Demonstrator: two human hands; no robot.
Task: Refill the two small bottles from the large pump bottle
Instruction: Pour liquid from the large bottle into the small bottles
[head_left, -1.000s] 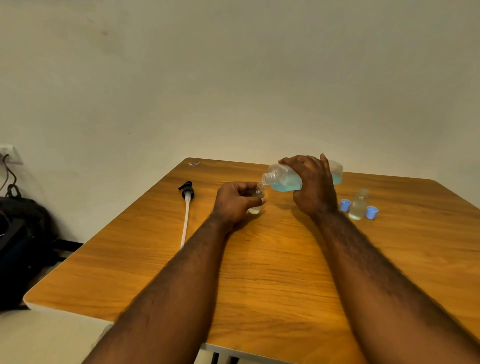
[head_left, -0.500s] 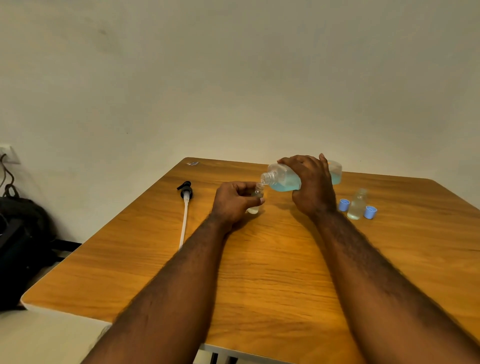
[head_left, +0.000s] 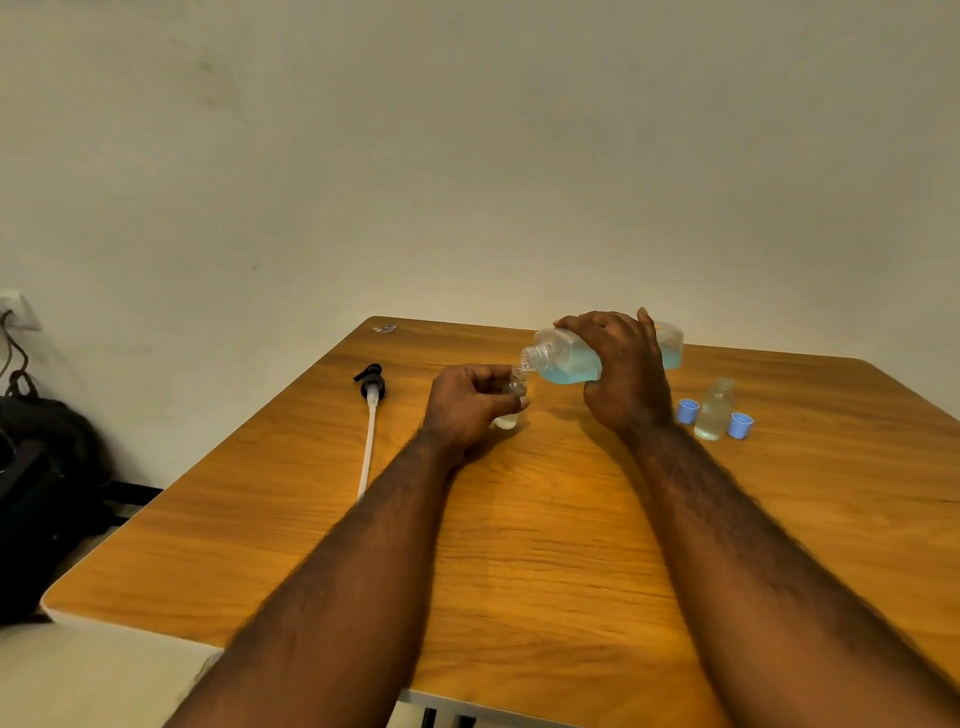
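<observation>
My right hand (head_left: 626, 376) grips the large clear bottle (head_left: 563, 358) of blue liquid, tipped on its side with its open neck pointing left. My left hand (head_left: 467, 408) holds a small clear bottle (head_left: 511, 405) upright on the wooden table (head_left: 519, 545), its mouth right under the large bottle's neck. A second small clear bottle (head_left: 716, 410) stands uncapped to the right, between two blue caps (head_left: 688, 410) (head_left: 740, 425). The black pump head with its long white tube (head_left: 370, 415) lies on the table at the left.
A black bag (head_left: 41, 499) sits on the floor left of the table, below a wall socket with a cable. A small scrap (head_left: 384, 328) lies at the table's far left corner. The wall stands close behind the table.
The large bottle's neck has dipped a little lower towards the small bottle's mouth. Both hands stay where they were.
</observation>
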